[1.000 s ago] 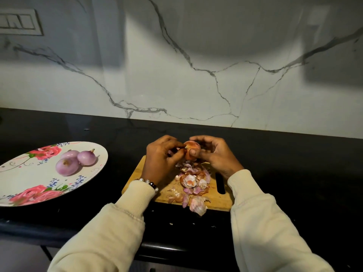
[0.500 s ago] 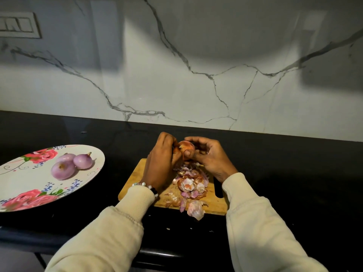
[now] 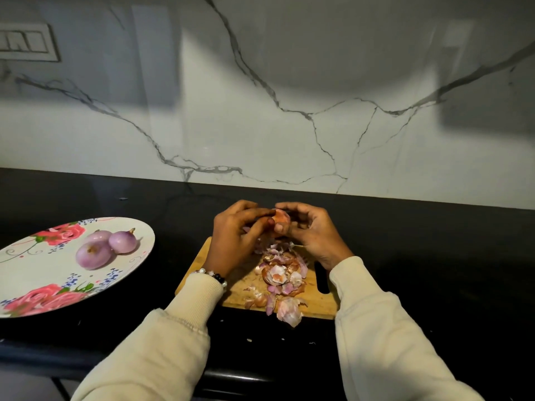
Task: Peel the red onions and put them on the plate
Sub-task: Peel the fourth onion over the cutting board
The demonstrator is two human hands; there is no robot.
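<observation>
A small red onion [image 3: 281, 217] with orange-brown skin sits between both hands above the far end of the wooden cutting board [image 3: 240, 280]. My left hand [image 3: 234, 238] grips it from the left, fingers curled over its top. My right hand [image 3: 311, 231] holds it from the right, thumb pressed on its front. Most of the onion is hidden by fingers. A pile of onion skins [image 3: 282, 273] lies on the board below. On the floral plate [image 3: 37, 273] at the left rest three peeled purple onions [image 3: 94, 254].
The black countertop [image 3: 434, 270] runs under everything, its front edge near my sleeves. A white marble backsplash [image 3: 260, 111] rises behind. A switch panel [image 3: 27, 43] sits on the wall at upper left. One loose skin piece [image 3: 289, 312] overhangs the board's near edge.
Both hands stay on the onion and have turned it slightly; my left fingers now curl further over its top. The plate and its onions have not moved.
</observation>
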